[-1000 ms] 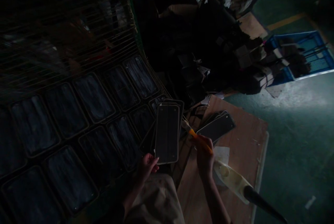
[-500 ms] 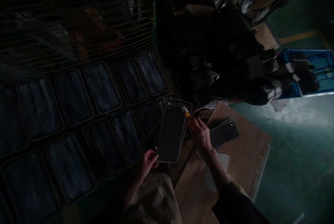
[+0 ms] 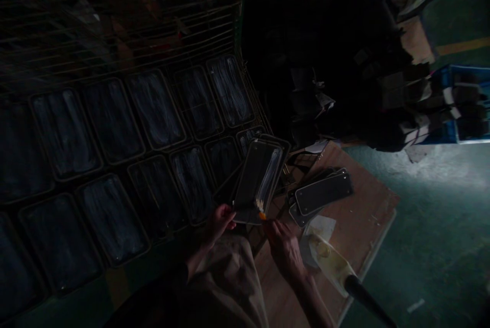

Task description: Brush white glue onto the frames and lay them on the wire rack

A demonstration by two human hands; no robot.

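My left hand (image 3: 220, 222) pinches the near end of a dark rectangular panel with a pale rim (image 3: 255, 180), held tilted over a wire rack. My right hand (image 3: 283, 249) is closed on an orange-handled brush (image 3: 264, 204); its bristles rest at the panel's near right corner. A pale wet streak runs along the panel's right side. More dark panels (image 3: 321, 195) lie stacked on a wooden board (image 3: 363, 221) to the right.
A wire rack (image 3: 115, 129) on the left holds several brushed dark panels in rows. A pale container with a dark handle (image 3: 337, 267) sits on the board near me. Dark clutter and a blue crate (image 3: 467, 108) lie beyond, with green floor at right.
My right hand has drawn the brush from the panel's far right corner down to its near end, leaving a pale streak. The view has shifted slightly.
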